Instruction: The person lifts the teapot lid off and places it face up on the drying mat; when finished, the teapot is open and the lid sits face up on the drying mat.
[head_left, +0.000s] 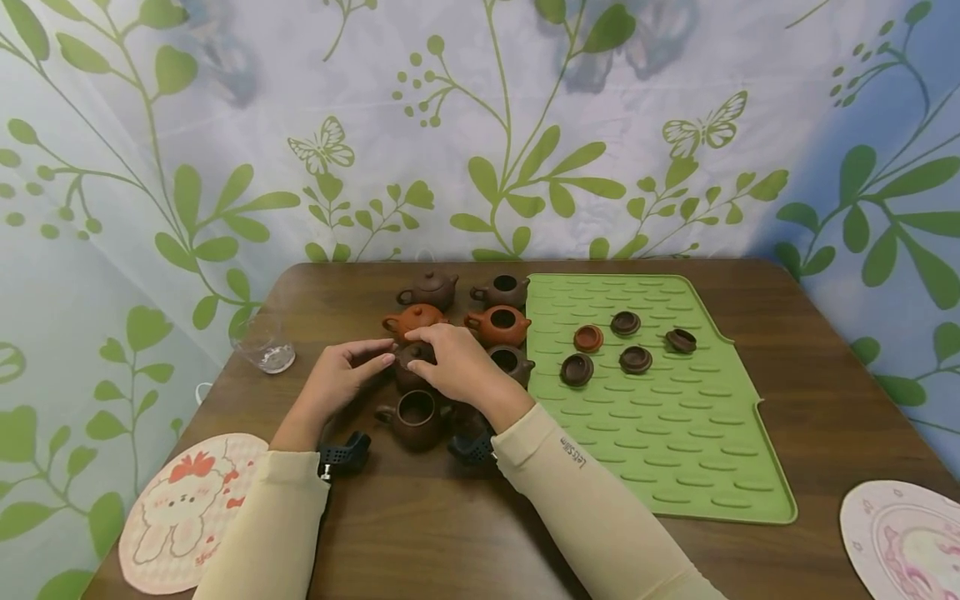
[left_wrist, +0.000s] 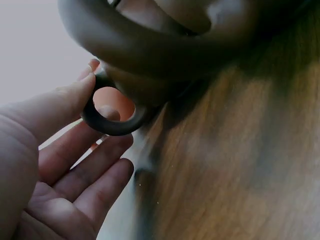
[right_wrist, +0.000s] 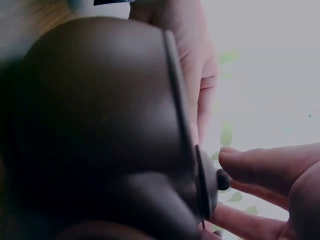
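Note:
A dark brown teapot stands between both hands with its lid on. My left hand pinches its ring handle, thumb tip at the handle's top and the lower fingers spread loose. Around the lid, my right hand holds thumb and fingers apart, the thumb tip right at the lid knob. Just in front is a brown teapot without a lid, large in both wrist views. Behind the hands stands a lidded orange teapot, partly covered by the right fingers.
At the back is a lidded brown teapot. The right row has lidless teapots, among them an orange one. Several loose lids lie on a green mat. A clear glass stands left; round placemats lie at both sides.

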